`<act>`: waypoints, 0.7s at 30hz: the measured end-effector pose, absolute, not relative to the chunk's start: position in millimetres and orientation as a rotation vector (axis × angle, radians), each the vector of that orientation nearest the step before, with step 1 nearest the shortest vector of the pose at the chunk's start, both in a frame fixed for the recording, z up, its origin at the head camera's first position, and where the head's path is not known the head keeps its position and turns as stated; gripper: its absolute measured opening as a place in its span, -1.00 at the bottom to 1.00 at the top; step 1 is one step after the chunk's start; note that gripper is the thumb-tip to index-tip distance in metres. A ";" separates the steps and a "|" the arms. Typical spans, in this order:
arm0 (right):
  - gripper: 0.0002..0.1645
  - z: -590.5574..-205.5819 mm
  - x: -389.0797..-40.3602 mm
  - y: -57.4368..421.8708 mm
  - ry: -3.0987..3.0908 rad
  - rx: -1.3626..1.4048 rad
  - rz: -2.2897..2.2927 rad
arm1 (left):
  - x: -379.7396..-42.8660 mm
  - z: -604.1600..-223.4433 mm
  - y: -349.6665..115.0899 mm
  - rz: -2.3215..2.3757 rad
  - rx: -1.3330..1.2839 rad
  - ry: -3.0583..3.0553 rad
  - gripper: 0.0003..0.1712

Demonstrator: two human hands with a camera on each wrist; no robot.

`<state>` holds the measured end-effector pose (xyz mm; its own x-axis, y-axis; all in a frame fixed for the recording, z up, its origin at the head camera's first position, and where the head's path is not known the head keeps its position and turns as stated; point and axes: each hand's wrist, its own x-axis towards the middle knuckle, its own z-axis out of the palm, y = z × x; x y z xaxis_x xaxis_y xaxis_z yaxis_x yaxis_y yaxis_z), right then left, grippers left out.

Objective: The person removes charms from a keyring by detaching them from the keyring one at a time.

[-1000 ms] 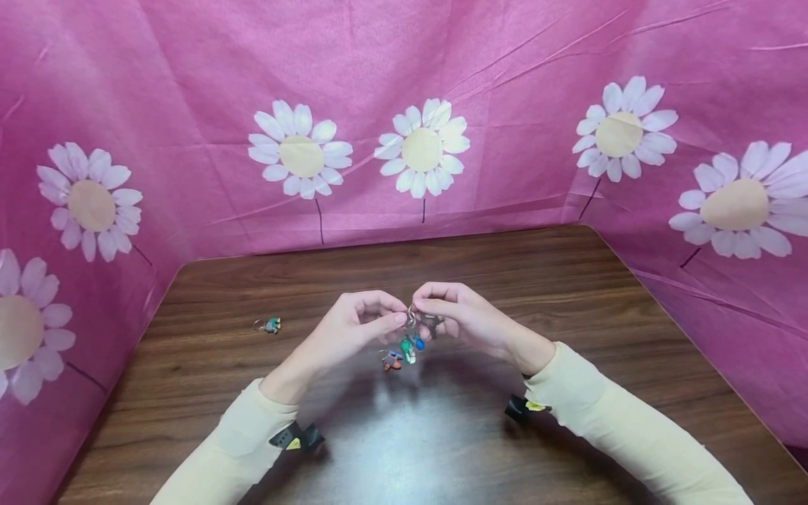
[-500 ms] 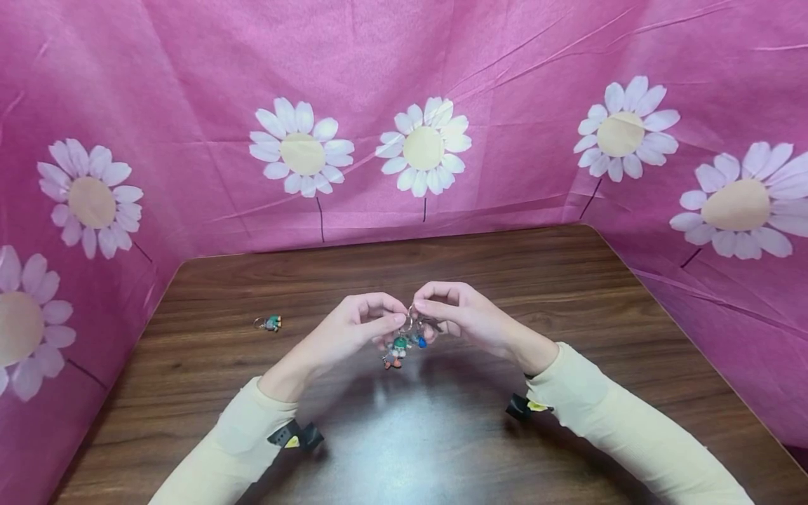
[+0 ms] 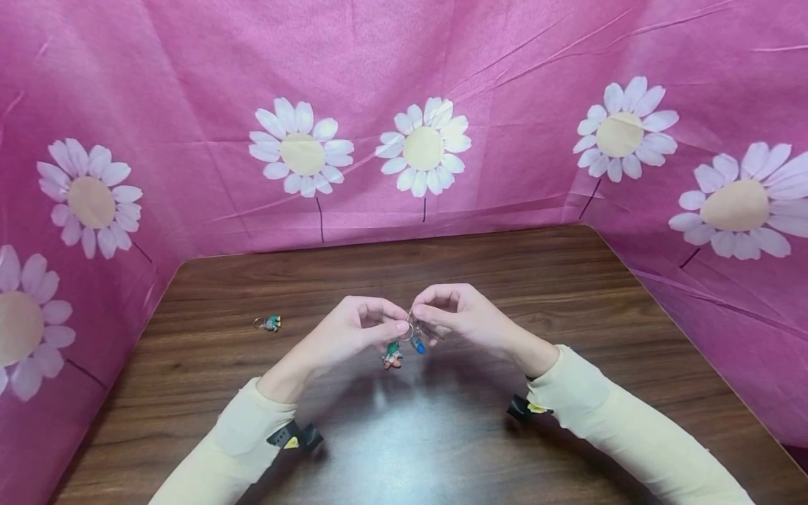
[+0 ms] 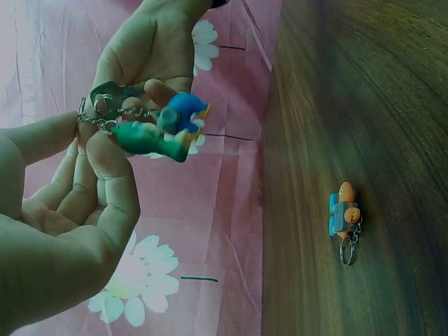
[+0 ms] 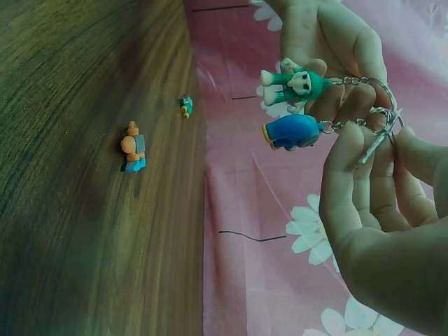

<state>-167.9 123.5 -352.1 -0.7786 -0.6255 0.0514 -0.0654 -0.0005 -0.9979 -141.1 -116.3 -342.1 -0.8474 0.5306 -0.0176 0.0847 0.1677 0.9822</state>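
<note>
Above the middle of the table, both hands meet at a key ring. My left hand (image 3: 356, 326) pinches the metal ring (image 5: 386, 89) between thumb and fingers, and a green figure keychain (image 5: 302, 84) hangs from it by a short chain. My right hand (image 3: 467, 315) pinches the ring's other side, where a key (image 5: 372, 145) sits close to the fingertips. A blue figure keychain (image 5: 290, 131) dangles beside the green one. On the table below lies an orange figure keychain (image 4: 346, 211) with its own small ring, partly overlapped by the green figure in the head view.
A small green-and-grey figure keychain (image 3: 273, 323) lies on the wooden table (image 3: 517, 273), left of the hands. Pink cloth (image 3: 505, 56) printed with white daisies stands around the table's back and sides.
The green figure has swung left and now overlaps the orange one in the head view. The ring has turned and shows wider between the fingertips; both hands have barely shifted.
</note>
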 end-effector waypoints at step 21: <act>-0.41 -364.7 -167.5 120.2 1.933 -0.908 -1.728 | -141.2 -339.3 -114.1 1.798 0.620 2.018 -0.76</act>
<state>-167.5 120.2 -364.7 -0.7132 -0.6889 0.1295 -0.2054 0.0288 -0.9783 -141.2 -114.1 -339.3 -0.8361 0.5483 0.0182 0.0810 0.0904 0.9926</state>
